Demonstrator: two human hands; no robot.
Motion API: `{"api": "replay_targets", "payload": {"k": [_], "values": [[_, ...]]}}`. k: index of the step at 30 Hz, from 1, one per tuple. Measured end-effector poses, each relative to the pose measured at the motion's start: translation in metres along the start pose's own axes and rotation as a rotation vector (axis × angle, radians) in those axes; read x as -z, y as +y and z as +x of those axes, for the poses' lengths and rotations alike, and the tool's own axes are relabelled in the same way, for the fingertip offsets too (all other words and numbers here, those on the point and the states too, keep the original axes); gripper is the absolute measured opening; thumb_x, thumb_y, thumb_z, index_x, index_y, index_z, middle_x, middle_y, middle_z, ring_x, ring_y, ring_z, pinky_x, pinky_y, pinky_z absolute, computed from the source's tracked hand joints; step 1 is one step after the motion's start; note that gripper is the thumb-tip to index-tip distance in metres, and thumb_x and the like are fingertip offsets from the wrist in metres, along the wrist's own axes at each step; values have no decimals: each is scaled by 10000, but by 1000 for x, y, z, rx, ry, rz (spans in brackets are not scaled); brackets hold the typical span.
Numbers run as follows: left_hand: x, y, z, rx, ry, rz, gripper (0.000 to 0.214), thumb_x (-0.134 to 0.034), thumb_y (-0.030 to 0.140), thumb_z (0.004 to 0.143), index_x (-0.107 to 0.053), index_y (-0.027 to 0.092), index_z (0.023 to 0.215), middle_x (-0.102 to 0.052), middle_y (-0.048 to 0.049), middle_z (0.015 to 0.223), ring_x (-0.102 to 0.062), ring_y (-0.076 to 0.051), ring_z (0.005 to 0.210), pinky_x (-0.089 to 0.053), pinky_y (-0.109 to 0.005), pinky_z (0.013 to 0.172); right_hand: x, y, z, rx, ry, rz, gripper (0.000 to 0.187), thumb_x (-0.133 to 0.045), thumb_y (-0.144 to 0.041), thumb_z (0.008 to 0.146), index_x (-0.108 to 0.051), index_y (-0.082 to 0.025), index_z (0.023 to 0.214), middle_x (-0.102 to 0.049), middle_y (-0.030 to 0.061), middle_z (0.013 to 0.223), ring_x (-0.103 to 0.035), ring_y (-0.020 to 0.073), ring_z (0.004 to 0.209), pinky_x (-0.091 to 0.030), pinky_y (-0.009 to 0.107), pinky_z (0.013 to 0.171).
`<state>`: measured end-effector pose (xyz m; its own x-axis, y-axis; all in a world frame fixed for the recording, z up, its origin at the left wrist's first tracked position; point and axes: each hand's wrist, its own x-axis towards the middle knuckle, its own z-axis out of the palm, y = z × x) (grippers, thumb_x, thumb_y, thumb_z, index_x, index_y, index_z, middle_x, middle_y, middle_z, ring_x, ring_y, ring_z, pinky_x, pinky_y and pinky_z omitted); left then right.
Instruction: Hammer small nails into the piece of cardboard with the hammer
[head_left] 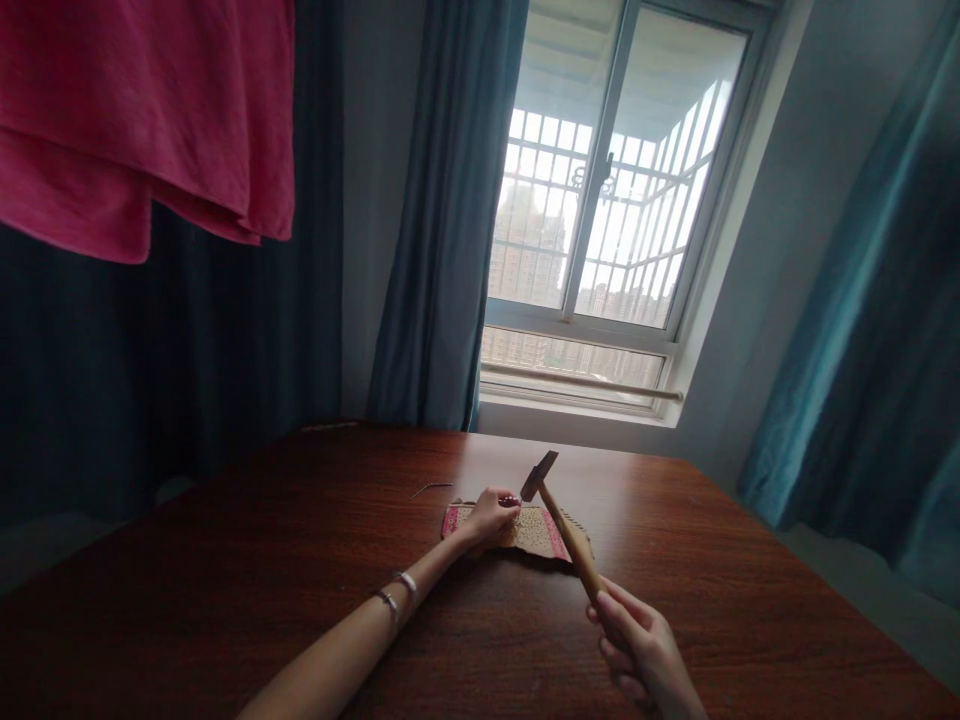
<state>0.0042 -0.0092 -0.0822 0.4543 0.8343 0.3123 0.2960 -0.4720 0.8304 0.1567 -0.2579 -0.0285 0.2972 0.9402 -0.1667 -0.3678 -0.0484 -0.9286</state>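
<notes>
My right hand (pixel 634 640) is wrapped round the wooden handle of a hammer (pixel 574 545). The hammer's dark metal head is raised at the upper left end, just right of my left fingers. My left hand (pixel 491 515) is closed in a pinch over a flat tan piece with pink bands and a dotted pattern (pixel 536 532), which lies on the table. Something small and dark red shows at the left fingertips, too small to name. The forearm and hand cover part of the patterned piece.
The brown wooden table (pixel 375 640) spreads wide on both sides. A thin bent metal rod (pixel 431 487) lies beyond my left hand. Behind stand blue curtains (pixel 427 250) and a barred window (pixel 600 220). A pink cloth (pixel 150 120) hangs at upper left.
</notes>
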Motion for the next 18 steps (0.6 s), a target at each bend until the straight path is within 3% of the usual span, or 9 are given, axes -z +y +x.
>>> {"api": "replay_targets", "payload": {"k": [12,18], "values": [[1,-3,1,-1,-15,-24,213,-565,294,664,-671,136,759,-689,-48,785,-618,-191,758,-441,-230,639,-2,-6,-4,-1,-59,-53,556,-741,-443,590,-597,-159,1046,-551,-17,651,-329,-4,321,-179,114,254],[1,-1,0,6,-19,11,251,-545,291,672,-673,112,792,-685,-53,790,-611,-183,755,-431,-227,638,-3,-3,-2,32,-25,-86,589,-737,-471,576,-595,-144,1045,-542,-16,637,-314,-3,311,-161,119,250]]}}
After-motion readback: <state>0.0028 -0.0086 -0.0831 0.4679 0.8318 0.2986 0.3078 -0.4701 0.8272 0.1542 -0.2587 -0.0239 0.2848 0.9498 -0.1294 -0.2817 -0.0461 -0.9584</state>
